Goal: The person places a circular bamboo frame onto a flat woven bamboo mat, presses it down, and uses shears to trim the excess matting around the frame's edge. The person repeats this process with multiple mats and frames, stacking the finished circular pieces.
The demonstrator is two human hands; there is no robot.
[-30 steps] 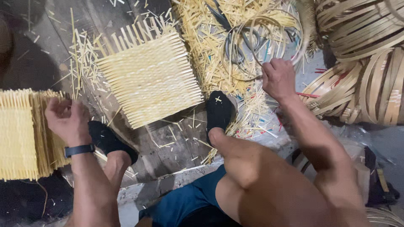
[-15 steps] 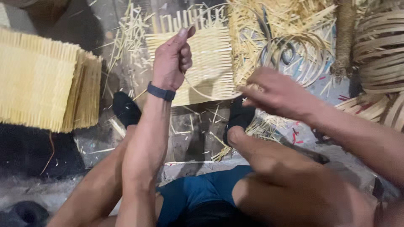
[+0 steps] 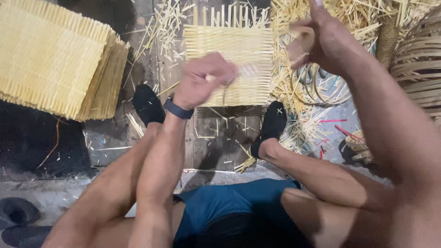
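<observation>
My left hand, with a dark band on its wrist, is blurred and closed in a fist above a square woven bamboo mat that lies on the floor. A pale sliver of bamboo strip shows between its fingers. My right hand is raised over the mat's right edge, with its fingers loosely curled. Motion blur hides whether it holds anything. My two feet in black socks rest just below the mat.
A thick stack of woven bamboo mats lies at the left. Loose bamboo slivers and thin coiled strips litter the floor to the right of the mat. Large coils of bamboo bands stand at the far right.
My left hand has swung from the stack at the left to above the square mat and closed. My right hand has risen from the loose strips. The view has shifted.
</observation>
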